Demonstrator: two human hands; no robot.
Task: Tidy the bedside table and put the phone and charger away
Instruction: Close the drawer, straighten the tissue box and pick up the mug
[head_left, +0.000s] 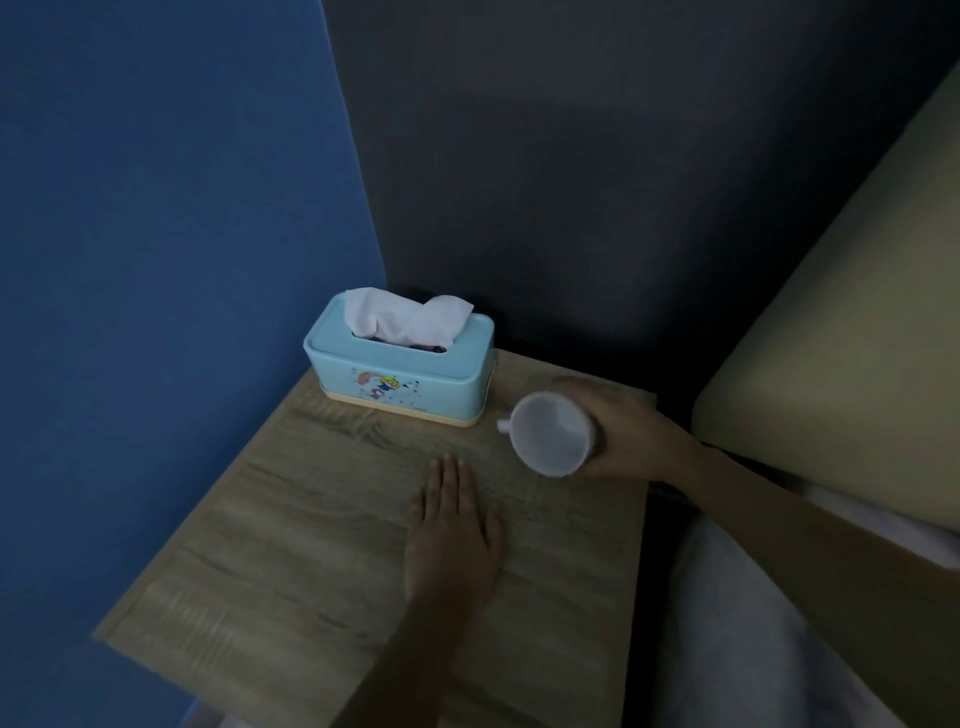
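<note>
The wooden bedside table (291, 561) fills the lower middle of the head view. My right hand (631, 439) grips a white mug (551, 435) from its right side. The mug is tilted toward me above the table's far right part, its handle pointing left and its inside empty. My left hand (457, 535) lies flat on the tabletop in the middle, palm down and fingers together, holding nothing. A light blue tissue box (400, 371) with a cartoon print stands at the far left corner, a white tissue sticking out of it. No phone or charger is in view.
A blue wall (156, 260) runs along the table's left side and a dark wall (597, 182) stands behind it. A beige padded headboard (841, 338) and white bedding (737, 623) lie to the right of the table.
</note>
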